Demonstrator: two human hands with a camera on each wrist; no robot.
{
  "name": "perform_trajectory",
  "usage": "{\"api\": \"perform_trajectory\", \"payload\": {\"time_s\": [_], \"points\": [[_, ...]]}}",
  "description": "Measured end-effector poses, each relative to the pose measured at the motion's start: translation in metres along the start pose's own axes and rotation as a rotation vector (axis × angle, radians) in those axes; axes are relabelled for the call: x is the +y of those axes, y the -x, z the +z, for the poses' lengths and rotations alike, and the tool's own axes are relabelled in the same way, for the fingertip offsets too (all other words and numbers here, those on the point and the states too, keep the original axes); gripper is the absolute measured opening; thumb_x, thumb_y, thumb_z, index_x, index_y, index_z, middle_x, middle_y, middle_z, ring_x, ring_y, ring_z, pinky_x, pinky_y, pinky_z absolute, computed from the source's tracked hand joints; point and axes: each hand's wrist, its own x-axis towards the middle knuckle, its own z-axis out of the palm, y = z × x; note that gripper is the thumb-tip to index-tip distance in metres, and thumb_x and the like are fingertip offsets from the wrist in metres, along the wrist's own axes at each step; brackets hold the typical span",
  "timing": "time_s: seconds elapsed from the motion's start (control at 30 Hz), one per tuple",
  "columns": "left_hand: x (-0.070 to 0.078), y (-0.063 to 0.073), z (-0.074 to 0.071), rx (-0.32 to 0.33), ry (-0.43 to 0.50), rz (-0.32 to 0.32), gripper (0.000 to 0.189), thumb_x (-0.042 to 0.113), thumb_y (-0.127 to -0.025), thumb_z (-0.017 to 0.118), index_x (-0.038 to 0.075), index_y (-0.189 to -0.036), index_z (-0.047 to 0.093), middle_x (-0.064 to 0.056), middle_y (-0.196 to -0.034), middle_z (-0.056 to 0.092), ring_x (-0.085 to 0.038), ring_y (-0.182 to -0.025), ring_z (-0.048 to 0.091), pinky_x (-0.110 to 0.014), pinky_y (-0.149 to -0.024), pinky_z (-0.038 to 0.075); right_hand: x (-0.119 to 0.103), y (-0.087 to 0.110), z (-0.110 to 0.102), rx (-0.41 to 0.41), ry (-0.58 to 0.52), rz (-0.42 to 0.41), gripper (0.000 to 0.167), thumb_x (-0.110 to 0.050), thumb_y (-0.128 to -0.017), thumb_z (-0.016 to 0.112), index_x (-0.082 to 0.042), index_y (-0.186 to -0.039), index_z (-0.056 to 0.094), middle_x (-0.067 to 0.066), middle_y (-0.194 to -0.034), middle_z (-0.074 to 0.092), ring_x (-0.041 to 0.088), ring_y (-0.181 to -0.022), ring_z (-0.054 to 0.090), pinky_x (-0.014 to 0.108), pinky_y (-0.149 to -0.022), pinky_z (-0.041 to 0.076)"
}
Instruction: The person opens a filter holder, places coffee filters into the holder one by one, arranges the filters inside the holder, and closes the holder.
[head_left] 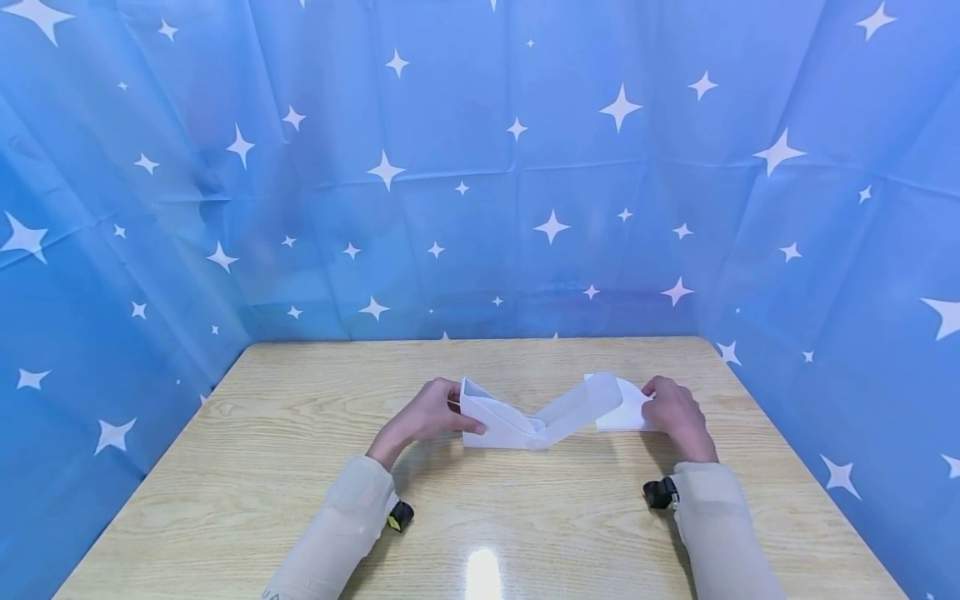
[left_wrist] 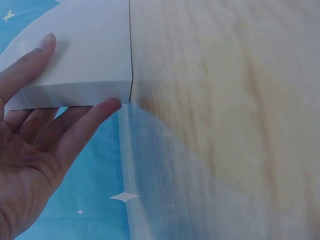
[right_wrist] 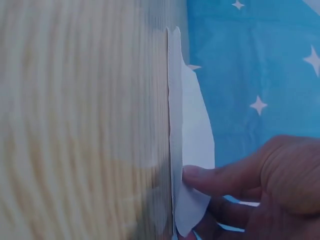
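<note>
Looks to be partway along, judging by how things lie: has the white holder (head_left: 501,427) with its translucent flap (head_left: 576,408) open, and the white paper-like piece (head_left: 633,410) outside it. Has not yet shut the flap or let go of either thing. Cannot tell whether anything lies inside the holder, nor how much is left beyond that.

With the left hand (head_left: 435,411), grips the holder by its tall end, thumb on the near side, fingers round the end, spread fairly wide to span it. Seems to rest it on the table (head_left: 555,508), just right of that hand, low end facing away from it. Slants the flap up from that low end toward the right hand (head_left: 677,414), stopping short of it.

With the right hand, pinches the piece narrowly between thumb and fingers; has it just left of that hand, low by the table, partly behind the flap. Cannot tell whether piece and flap touch.
</note>
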Motion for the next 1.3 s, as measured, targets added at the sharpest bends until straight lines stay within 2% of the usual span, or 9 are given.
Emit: {"api": "perform_trajectory", "payload": {"time_s": [0.17,0.4,0.5,0.77,1.0,1.2,1.3], "points": [[0.000,-0.001,0.000,-0.003,-0.004,0.004,0.033,0.019,-0.082,0.089,0.012,-0.111,0.075,-0.002,-0.099,0.078,-0.014,-0.086,0.073,-0.029,-0.075,0.059,-0.003,0.003,-0.006,-0.001,-0.001,0.006,0.037,-0.005,-0.095,0.043,0.011,-0.127,0.055,0.035,-0.126,0.059,0.046,-0.101,0.058,0.052,-0.079,0.049],[-0.002,-0.002,0.001,-0.001,0.014,0.003,0.033,0.018,-0.082,0.089,0.010,-0.111,0.075,-0.005,-0.100,0.078,-0.014,-0.086,0.073,-0.028,-0.074,0.059,-0.003,0.004,-0.013,-0.005,-0.019,0.011,0.038,-0.006,-0.096,0.042,0.011,-0.127,0.056,0.034,-0.125,0.059,0.041,-0.097,0.057,0.046,-0.076,0.049],[-0.003,-0.002,0.001,0.001,0.018,0.001,0.033,0.017,-0.082,0.089,0.009,-0.110,0.075,-0.005,-0.099,0.078,-0.014,-0.085,0.072,-0.029,-0.073,0.059,-0.002,0.005,-0.016,0.006,-0.039,-0.011,0.040,-0.003,-0.093,0.043,0.013,-0.126,0.059,0.035,-0.125,0.060,0.040,-0.097,0.058,0.043,-0.076,0.050],[0.000,-0.001,0.000,-0.005,0.011,0.009,0.033,0.017,-0.083,0.088,0.009,-0.111,0.075,-0.005,-0.100,0.078,-0.014,-0.086,0.072,-0.029,-0.073,0.059,-0.005,0.005,-0.021,0.015,-0.097,-0.020,0.040,0.003,-0.086,0.050,0.019,-0.122,0.060,0.034,-0.109,0.063,0.027,-0.077,0.060,0.030,-0.061,0.050],[-0.001,0.000,0.000,-0.007,0.012,0.020,0.033,0.017,-0.083,0.088,0.008,-0.111,0.074,-0.006,-0.100,0.078,-0.014,-0.085,0.072,-0.028,-0.073,0.059,-0.013,0.010,-0.030,0.020,-0.095,-0.042,0.040,0.003,-0.089,0.050,0.019,-0.125,0.058,0.038,-0.117,0.062,0.028,-0.079,0.064,0.030,-0.063,0.055],[-0.001,0.000,0.000,0.002,0.004,0.016,0.032,0.017,-0.082,0.089,0.009,-0.110,0.075,-0.005,-0.098,0.078,-0.014,-0.084,0.072,-0.028,-0.072,0.058,-0.028,0.019,-0.045,0.075,-0.077,-0.074,0.037,0.000,-0.092,0.052,0.017,-0.124,0.059,0.035,-0.111,0.064,0.029,-0.079,0.063,0.030,-0.061,0.051],[0.000,0.001,0.000,0.003,0.000,0.015,0.032,0.018,-0.082,0.089,0.009,-0.109,0.075,-0.005,-0.098,0.078,-0.014,-0.084,0.072,-0.028,-0.072,0.058,-0.035,0.023,-0.050,0.102,-0.075,-0.085,0.036,-0.002,-0.093,0.053,0.017,-0.124,0.059,0.036,-0.114,0.064,0.030,-0.080,0.064,0.029,-0.061,0.051]]}}
